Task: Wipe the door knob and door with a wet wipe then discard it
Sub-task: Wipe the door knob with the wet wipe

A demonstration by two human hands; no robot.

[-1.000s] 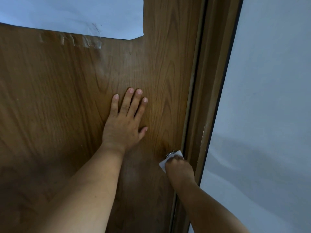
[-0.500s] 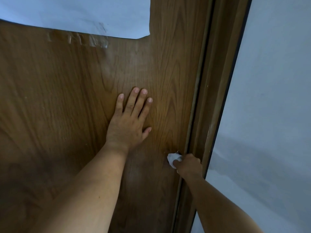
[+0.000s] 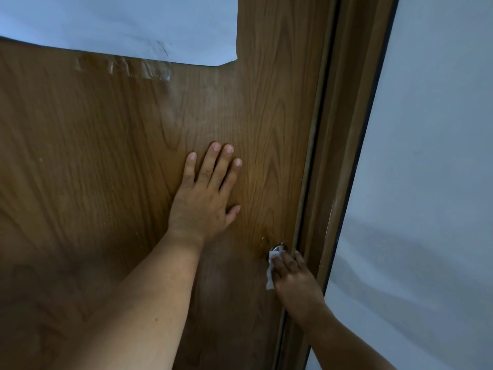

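Observation:
A brown wood-grain door (image 3: 112, 161) fills the left and middle of the view. Its metal knob (image 3: 278, 247) shows as a small shiny sliver near the door's right edge, mostly covered. My right hand (image 3: 294, 279) is closed over the knob with a white wet wipe (image 3: 271, 268) between my fingers and the metal. My left hand (image 3: 204, 198) lies flat on the door, fingers spread, up and left of the knob, holding nothing.
A white paper sheet (image 3: 120, 22) is taped across the top of the door, with clear tape (image 3: 125, 68) below its edge. The brown door frame (image 3: 344, 156) runs down the right of the door, and a pale wall (image 3: 432, 182) lies beyond it.
My right hand has turned on the knob, so the wipe now hangs on the hand's left side and a bit of metal shows above. My left hand stays flat on the door.

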